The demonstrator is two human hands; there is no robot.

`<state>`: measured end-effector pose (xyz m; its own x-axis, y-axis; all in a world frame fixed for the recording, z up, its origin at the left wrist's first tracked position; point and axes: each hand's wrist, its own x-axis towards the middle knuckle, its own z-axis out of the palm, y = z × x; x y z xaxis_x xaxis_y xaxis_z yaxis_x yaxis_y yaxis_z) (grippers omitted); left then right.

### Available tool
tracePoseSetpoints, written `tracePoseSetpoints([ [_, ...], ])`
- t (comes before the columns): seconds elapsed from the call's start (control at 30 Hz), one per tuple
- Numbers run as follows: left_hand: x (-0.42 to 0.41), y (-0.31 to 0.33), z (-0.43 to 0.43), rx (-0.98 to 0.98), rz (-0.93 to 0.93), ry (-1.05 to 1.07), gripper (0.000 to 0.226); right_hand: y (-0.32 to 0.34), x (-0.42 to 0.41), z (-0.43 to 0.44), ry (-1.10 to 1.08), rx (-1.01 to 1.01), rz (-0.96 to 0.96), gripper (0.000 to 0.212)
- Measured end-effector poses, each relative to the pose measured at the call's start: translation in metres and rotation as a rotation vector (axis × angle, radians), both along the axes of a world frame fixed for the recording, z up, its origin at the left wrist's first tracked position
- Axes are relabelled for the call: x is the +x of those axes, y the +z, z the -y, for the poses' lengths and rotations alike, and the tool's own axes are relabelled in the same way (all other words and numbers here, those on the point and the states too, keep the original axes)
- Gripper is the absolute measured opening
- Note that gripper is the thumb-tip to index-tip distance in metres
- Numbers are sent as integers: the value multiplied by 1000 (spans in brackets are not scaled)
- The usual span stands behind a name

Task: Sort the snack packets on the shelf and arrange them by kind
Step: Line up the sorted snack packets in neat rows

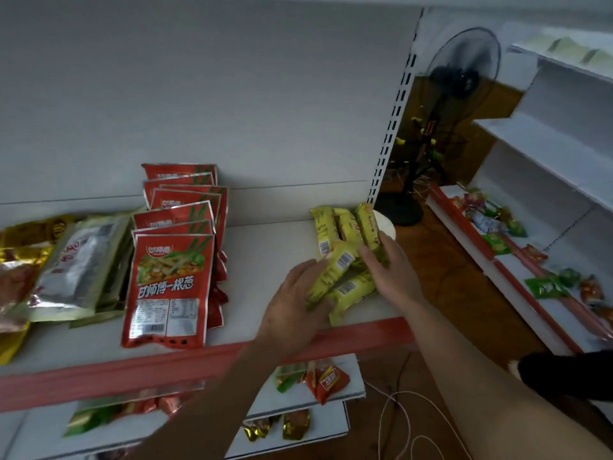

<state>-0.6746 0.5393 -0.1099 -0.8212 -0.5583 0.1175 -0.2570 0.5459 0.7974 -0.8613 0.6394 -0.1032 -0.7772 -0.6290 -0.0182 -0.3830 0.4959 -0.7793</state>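
While working right of the red packet stack (169, 287), left hand (293, 305) pinches front yellow packet (333, 272); right hand (391, 268) curls round rear yellow packet (367, 225).

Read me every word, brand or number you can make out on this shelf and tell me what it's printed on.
"甘师傅一根葱": large white letters on the front flat red plastic packet; the first character is unsure.
Oval logo above it: too blurred.
Small print and barcode below: too small.
Long yellow snack packets: barcodes only, digits unreadable.
Silver foil pouch: red writing, blurred.
Small red packet on the lower shelf: label blurred.
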Motion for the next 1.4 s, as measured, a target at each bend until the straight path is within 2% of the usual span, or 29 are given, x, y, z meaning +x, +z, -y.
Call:
tracePoseSetpoints([
  [0.1,7,-1,6,66,-90,146,55,-8,4,8,12,-114,-80,62],
  [0.3,18,-8,13,40,-207,458,41,-19,2,8,67,-77,-193,67],
  [0.37,10,-4,18,80,-253,586,36,-20,4,10,84,-73,-236,61],
  [0.43,-10,1,27,105,-231,616,34,-18,7,18,129,-101,-210,56],
  [0.53,-40,2,40,81,66,541,52,-17,13,29,207,-112,-193,51],
  [0.57,-44,0,43,77,112,507,56,-17,15,31,225,-116,-210,51],
  [0.63,-43,-6,46,38,123,472,63,-18,15,32,242,-120,-217,50],
  [0.73,-28,-16,44,-145,30,456,74,-20,15,29,270,-125,-228,46],
  [0.83,-21,-20,49,-241,-27,396,74,-18,16,34,319,-123,-246,46],
  [0.97,-30,-10,68,-257,122,292,87,-15,11,41,348,-144,-208,41],
  [1.07,-33,-3,75,-349,177,271,88,-16,13,39,341,-175,-204,52],
  [1.2,-36,5,75,-518,326,258,107,-12,5,29,216,-145,-201,66],
  [1.3,-44,9,72,-541,411,155,102,-2,4,12,116,-43,-287,77],
  [1.4,-54,12,72,-651,382,9,80,2,16,-9,182,99,-346,89],
])
